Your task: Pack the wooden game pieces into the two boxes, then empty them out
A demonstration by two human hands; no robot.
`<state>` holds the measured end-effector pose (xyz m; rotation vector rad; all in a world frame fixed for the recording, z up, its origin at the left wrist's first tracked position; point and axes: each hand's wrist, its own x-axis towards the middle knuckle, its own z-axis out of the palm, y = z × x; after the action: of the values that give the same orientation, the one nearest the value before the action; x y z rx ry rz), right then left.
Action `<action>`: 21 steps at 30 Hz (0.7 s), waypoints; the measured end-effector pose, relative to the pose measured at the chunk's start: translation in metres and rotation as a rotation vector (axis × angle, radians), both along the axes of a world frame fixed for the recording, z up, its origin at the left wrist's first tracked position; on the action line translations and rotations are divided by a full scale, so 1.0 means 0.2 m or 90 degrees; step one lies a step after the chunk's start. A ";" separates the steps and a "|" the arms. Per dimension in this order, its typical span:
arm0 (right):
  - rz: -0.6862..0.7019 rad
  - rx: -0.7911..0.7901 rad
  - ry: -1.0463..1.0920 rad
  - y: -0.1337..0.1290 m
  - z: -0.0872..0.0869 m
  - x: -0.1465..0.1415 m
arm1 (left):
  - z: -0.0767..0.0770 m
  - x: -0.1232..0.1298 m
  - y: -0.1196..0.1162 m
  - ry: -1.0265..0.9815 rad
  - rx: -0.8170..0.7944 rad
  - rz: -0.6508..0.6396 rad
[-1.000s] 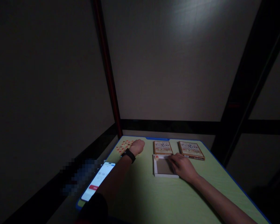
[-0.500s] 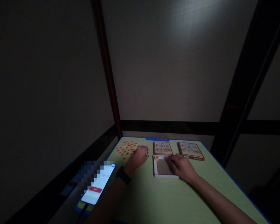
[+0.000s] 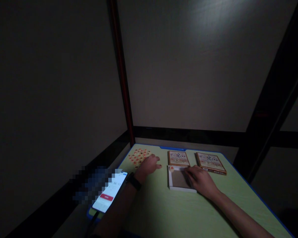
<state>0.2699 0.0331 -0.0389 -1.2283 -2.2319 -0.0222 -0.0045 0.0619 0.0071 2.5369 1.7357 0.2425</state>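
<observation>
My left hand (image 3: 150,164), a dark band on its wrist, is beside a spread of round Chinese chess pieces (image 3: 136,158) with red and dark markings. Its thumb and index finger are apart, and no piece shows between them. A shallow white-edged box (image 3: 171,182) with a brown bottom lies open to its right. One red-marked chess piece (image 3: 172,169) sits in the box's far left corner. My right hand (image 3: 201,179) is over the box's right side, fingers pinched together at the far edge; anything between them is hidden.
Behind the open box lies a printed box lid (image 3: 178,158), and a similar printed box (image 3: 211,162) is farther right. A lit phone (image 3: 109,193) with a cable rests at the left edge of the green table (image 3: 161,211). Walls stand behind and left.
The piece seen at my left fingertips no longer shows there, and that thumb and finger have spread. My right hand stays at the box. The whole view has shifted slightly.
</observation>
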 end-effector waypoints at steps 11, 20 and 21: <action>0.009 0.002 0.000 0.01 0.00 0.00 | 0.25 -0.51 0.17 0.063 -0.050 0.237; 0.015 0.022 0.010 0.01 -0.01 0.01 | 0.12 -0.57 0.29 0.038 -0.049 0.262; 0.015 0.020 0.008 0.01 -0.01 0.01 | 0.12 -0.56 0.30 0.029 -0.038 0.256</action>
<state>0.2710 0.0351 -0.0399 -1.1823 -2.2263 -0.0397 -0.1171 0.1218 0.0316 2.1465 2.2211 0.1459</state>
